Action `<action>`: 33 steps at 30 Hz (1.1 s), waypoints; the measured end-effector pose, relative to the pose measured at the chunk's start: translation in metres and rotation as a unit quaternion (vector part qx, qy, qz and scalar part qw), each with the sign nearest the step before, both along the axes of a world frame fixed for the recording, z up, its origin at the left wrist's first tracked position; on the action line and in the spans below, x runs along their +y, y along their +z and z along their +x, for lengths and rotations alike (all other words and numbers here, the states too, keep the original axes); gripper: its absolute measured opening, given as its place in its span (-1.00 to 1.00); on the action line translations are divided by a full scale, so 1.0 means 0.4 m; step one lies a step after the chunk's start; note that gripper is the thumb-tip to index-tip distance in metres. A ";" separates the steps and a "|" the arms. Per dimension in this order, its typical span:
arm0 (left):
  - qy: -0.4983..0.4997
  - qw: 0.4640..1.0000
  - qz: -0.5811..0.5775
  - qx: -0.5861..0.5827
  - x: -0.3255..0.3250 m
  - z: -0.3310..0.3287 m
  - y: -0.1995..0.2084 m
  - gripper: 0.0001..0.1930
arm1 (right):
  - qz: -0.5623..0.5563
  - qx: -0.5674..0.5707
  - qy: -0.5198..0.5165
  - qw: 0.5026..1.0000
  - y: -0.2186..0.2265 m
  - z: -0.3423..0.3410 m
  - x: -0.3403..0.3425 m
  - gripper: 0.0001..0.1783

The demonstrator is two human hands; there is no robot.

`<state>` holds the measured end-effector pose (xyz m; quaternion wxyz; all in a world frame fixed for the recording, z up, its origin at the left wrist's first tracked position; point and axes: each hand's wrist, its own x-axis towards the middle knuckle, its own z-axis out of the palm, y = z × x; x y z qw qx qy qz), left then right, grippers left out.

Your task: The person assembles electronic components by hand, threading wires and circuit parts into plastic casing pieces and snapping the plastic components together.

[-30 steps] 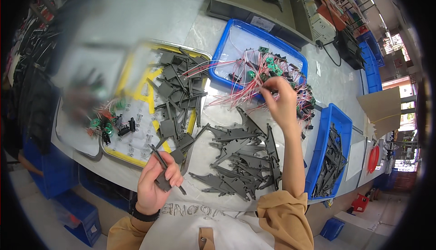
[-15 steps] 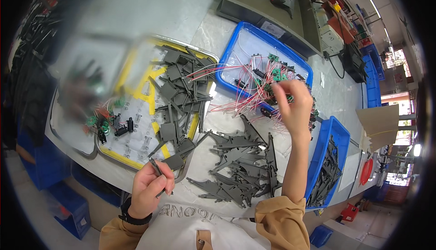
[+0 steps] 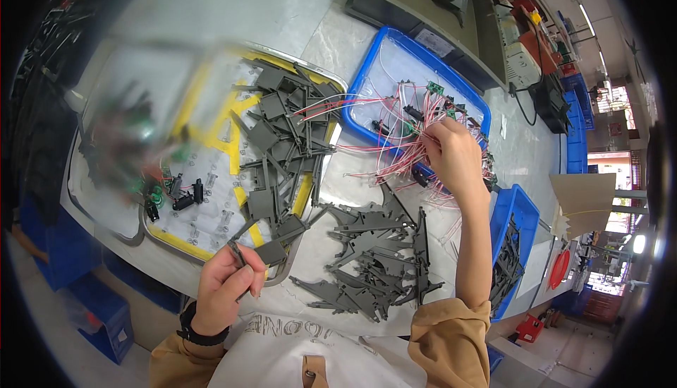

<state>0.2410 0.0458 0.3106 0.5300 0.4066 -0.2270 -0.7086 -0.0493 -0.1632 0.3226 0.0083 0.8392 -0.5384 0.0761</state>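
My left hand point(image 3: 224, 291) pinches a slim dark grey plastic part point(image 3: 238, 255) at the table's near edge, beside the yellow-taped tray. Over on the right, my right hand point(image 3: 458, 156) reaches into a tangle of red and white wires point(image 3: 405, 156) at the blue tray point(image 3: 356, 99). Its fingers close on some of these wires; the fingertips are partly hidden. Green circuit boards point(image 3: 435, 89) and small black components point(image 3: 414, 113) are attached among the wires. Between my arms lies a pile of dark grey bracket-like plastic parts point(image 3: 367, 261).
More flat grey parts point(image 3: 264, 137) cover the right side of a yellow-taped tray point(image 3: 180, 241). Black components point(image 3: 185, 199) lie at its left, near a blurred patch. A narrow blue bin point(image 3: 530, 222) holds dark parts; a large grey crate point(image 3: 384, 10) stands at the back.
My right hand has lowered into the wires and its fingers have drawn together. My left hand still holds its grey part, nearly in place. The view has shifted slightly.
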 end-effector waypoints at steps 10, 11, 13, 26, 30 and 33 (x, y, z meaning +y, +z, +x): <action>-0.003 1.000 -0.008 -0.003 -0.010 -0.021 0.003 -0.87 | -0.135 0.055 0.106 0.984 -0.031 0.055 -0.023 -0.97; -0.004 1.000 -0.007 -0.001 -0.010 -0.019 0.003 -0.87 | -0.161 0.038 0.154 0.974 -0.032 0.058 -0.026 -0.98; -0.007 1.000 -0.008 0.001 -0.011 -0.015 0.003 -0.87 | -0.148 0.044 0.176 0.972 -0.052 0.045 -0.030 -0.95; -0.001 1.000 -0.007 0.004 0.015 -0.012 0.008 -0.87 | 0.080 -0.221 0.096 0.967 -0.006 -0.016 0.028 -0.89; -0.002 1.000 -0.012 0.007 0.027 -0.015 0.012 -0.86 | -0.014 -0.289 0.095 0.952 0.015 -0.005 0.115 -0.91; 0.000 1.000 -0.013 -0.003 0.037 -0.018 0.011 -0.86 | 0.004 -0.299 0.105 0.949 0.002 -0.017 0.190 -0.84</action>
